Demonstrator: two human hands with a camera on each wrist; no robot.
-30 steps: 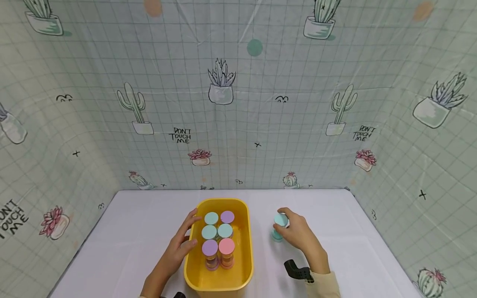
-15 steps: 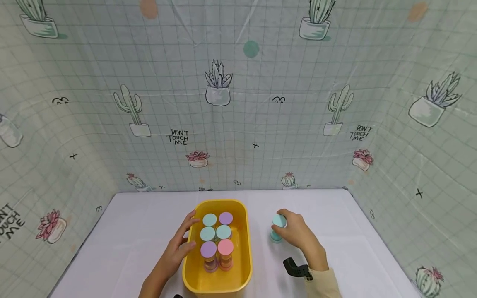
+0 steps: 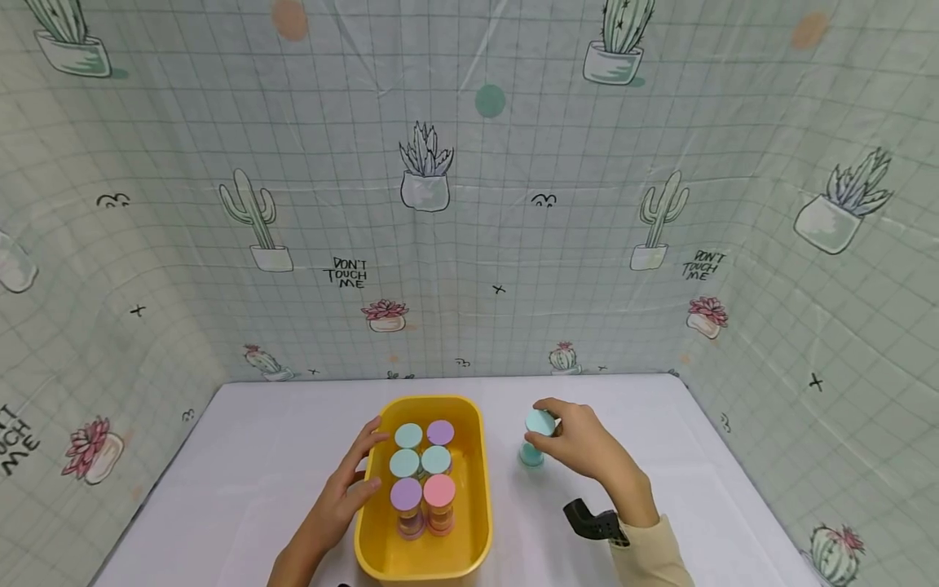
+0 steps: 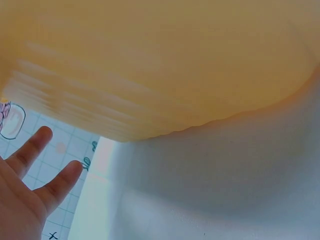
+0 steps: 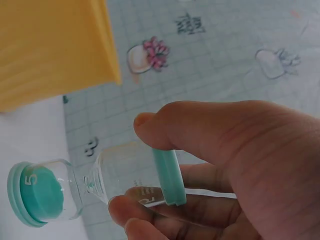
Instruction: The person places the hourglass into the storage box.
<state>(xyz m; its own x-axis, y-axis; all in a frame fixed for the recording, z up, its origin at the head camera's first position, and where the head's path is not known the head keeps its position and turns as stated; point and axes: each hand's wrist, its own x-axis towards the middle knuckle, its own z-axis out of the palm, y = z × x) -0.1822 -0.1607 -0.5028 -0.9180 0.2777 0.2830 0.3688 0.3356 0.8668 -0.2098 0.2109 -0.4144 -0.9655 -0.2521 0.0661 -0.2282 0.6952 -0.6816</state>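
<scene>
My right hand (image 3: 587, 444) pinches a teal-capped sand timer (image 5: 122, 180) by its upper end, thumb on one side and fingers on the other. Teal sand lies in the lower bulb, whose cap bears a "5" beside it. The timer is upright, close over the table right of a yellow bin (image 3: 478, 522). Along the bin's left rim rests my left hand (image 3: 337, 501), fingers spread and fairly straight; two of its fingers (image 4: 62, 185) show in the left wrist view beside the bin's wall. Inside the bin stand several sand timers, among them a pink one (image 3: 439, 491) and a purple one (image 3: 407, 494).
The white table (image 3: 271, 440) extends on both sides of the bin. A cactus-print cloth (image 3: 469, 228) hangs behind the table and along both its sides. A black strap-on mount (image 3: 592, 520) sits at the right wrist.
My right hand has shifted slightly left and away from me with the teal sand timer, and the timer has come up a little. My left hand stays at the bin's rim.
</scene>
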